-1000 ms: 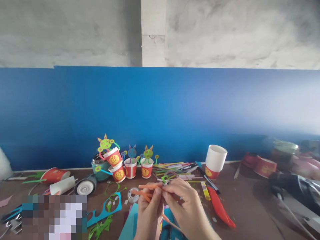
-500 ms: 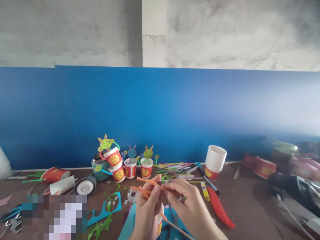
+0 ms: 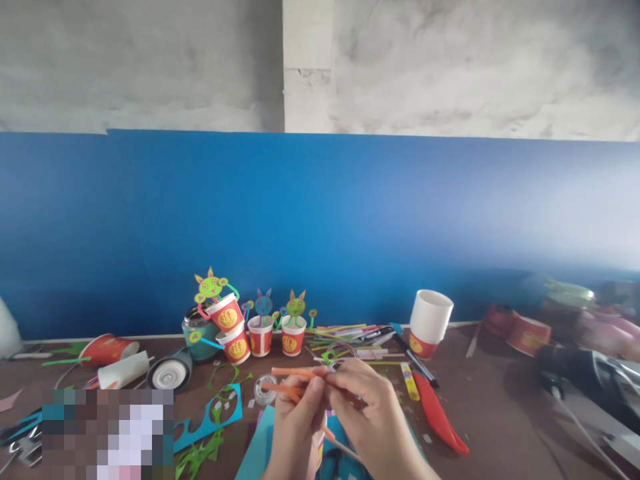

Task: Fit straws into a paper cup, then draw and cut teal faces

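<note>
My left hand (image 3: 299, 428) is closed around orange straws (image 3: 284, 388), whose ends stick out to the left past the thumb. Beside it, my right hand (image 3: 374, 412) pinches the same orange pieces near their right end; its fingertips touch or almost touch those of the left. Another thin orange-and-pale stick (image 3: 334, 439) slants out below the right hand. A paper cup (image 3: 321, 448) stands under my hands, mostly hidden by them. Blue paper (image 3: 256, 443) lies beneath, with the dark handles of scissors (image 3: 331, 461) partly showing.
Behind, red-and-white cups (image 3: 293, 337) carry paper animal faces. To the right are a stack of white cups (image 3: 431, 317), a glue stick (image 3: 410, 382) and a red pouch (image 3: 443, 420). Tape (image 3: 265, 389), cut blue paper (image 3: 215, 417) and green scraps (image 3: 203, 453) lie left. Straws and pens (image 3: 355, 335) lie behind.
The orange straws have tilted to lie flatter, and their left ends have dropped slightly. My right hand has turned a little and its fingers have drawn closer to my left hand.
</note>
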Demonstrator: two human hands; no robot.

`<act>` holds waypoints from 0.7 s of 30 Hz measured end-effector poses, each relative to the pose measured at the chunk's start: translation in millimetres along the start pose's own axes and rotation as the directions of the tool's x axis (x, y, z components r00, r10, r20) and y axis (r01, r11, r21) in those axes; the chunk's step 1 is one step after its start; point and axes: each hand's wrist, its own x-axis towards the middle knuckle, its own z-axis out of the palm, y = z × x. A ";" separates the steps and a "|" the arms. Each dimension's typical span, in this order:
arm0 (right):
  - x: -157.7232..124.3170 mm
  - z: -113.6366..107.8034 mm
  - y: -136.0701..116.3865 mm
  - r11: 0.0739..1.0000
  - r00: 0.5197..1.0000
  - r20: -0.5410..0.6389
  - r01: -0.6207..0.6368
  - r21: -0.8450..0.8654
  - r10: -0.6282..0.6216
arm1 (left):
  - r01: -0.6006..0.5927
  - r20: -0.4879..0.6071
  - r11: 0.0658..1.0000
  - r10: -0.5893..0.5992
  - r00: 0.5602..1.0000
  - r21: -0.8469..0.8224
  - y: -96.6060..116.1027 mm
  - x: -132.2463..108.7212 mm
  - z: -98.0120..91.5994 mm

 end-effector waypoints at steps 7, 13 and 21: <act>2.6 -10.7 -0.7 0.993 0.993 0.027 -0.111 -0.029 0.112 | -0.024 -0.087 0.999 0.028 0.996 0.042 12.6 -4.4 7.9; -1.8 -2.8 2.2 0.999 0.999 0.002 -0.052 -0.016 0.052 | -0.020 -0.065 0.999 0.021 0.998 0.029 5.3 -1.2 3.2; -2.4 7.2 7.3 0.982 0.997 -0.023 -0.069 0.174 0.074 | 0.030 -0.076 0.999 -0.031 0.997 -0.016 3.9 -5.4 2.9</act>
